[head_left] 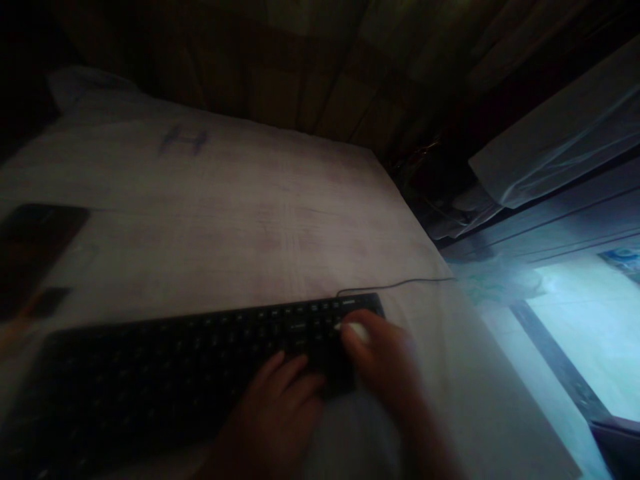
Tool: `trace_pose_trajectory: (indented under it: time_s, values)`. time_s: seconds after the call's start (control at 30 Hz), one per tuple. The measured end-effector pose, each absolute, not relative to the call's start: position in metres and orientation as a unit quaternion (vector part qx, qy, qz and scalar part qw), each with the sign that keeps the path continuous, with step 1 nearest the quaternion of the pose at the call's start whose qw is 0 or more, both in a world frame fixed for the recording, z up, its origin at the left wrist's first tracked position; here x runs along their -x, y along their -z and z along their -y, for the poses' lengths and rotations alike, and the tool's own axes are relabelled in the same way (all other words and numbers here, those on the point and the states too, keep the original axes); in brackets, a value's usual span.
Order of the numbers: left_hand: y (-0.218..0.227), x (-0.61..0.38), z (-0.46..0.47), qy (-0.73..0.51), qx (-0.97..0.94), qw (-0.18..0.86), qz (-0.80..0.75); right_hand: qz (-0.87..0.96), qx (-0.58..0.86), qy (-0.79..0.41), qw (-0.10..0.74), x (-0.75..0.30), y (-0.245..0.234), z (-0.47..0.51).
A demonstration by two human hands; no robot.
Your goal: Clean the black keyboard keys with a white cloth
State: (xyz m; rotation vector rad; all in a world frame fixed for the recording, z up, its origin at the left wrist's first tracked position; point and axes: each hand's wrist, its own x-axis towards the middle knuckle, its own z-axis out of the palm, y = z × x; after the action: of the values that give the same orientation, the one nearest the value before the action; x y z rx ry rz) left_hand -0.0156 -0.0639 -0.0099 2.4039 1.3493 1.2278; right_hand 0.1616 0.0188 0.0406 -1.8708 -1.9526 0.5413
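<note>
A black computer keyboard (pixel 165 373) lies on the cloth-covered table, slanting across the lower part of the view. My left hand (pixel 280 413) rests with its fingers spread on the keyboard's lower edge, right of the middle. Over the number pad at the right end, my right hand (pixel 380 353) is closed in a pinch. Something small and white (pixel 339 327) shows at its fingertips, too blurred to name. From the keyboard's back edge a thin dark cable (pixel 400 284) runs off to the right.
A pale checked cloth (pixel 280 213) covers the table. On the left lie a dark flat object (pixel 45 233) and a smaller dark piece (pixel 49 300), both blurred. Dark curtains (pixel 280 73) hang behind. Beyond the table's right edge, a light floor (pixel 585 320) shows.
</note>
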Motion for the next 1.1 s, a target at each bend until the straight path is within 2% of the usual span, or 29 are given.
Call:
trace_pose_trajectory:
  time_s: [0.47, 0.77, 0.97, 1.1]
  values:
    - [0.007, 0.019, 0.063, -0.394, -0.807, 0.059, -0.436, 0.692, 0.680, -0.172, 0.170, -0.173, -0.041, -0.021]
    - [0.008, 0.017, 0.064, -0.398, -0.801, 0.067, -0.441, 0.722, 0.596, -0.235, 0.262, -0.157, -0.044, -0.014]
    - [0.006, 0.018, 0.062, -0.389, -0.809, 0.063, -0.437, 0.747, 0.563, -0.226, 0.270, -0.145, -0.040, -0.013]
    - [0.010, 0.016, 0.064, -0.400, -0.800, 0.066, -0.442, 0.765, 0.563, -0.197, 0.242, -0.145, -0.039, -0.013]
